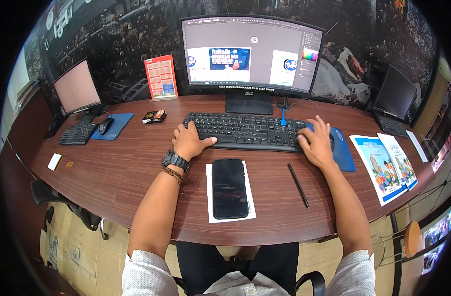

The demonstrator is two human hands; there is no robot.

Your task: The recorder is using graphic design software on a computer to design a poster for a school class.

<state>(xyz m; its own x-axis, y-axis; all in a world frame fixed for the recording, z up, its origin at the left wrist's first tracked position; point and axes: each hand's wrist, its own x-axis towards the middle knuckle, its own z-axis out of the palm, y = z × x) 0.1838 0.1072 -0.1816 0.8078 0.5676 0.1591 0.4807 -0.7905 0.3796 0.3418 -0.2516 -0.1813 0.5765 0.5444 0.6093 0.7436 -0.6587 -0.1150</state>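
Note:
A long black keyboard (pixel 245 129) lies in front of the large monitor (pixel 250 54). Over its left end rests my left hand (pixel 188 142), fingers spread on the keys and thumb stretched along the lower row. My right hand (pixel 316 143) is at the keyboard's right end, fingers apart, some over the number keys. It covers part of a blue mouse pad (pixel 344 157); a dark shape beside the hand is mostly hidden. Between my forearms, a black phone (pixel 230 187) lies on a white paper (pixel 251 207), with a black pen (pixel 298 185) to its right.
Printed booklets (pixel 378 170) lie at the right. A small dark box (pixel 154 117) and a red card stand (pixel 161 77) are left of the monitor. Farther left are a second monitor (pixel 77 86), keyboard (pixel 78 133) and mouse (pixel 105 126). Another monitor (pixel 395 91) stands far right.

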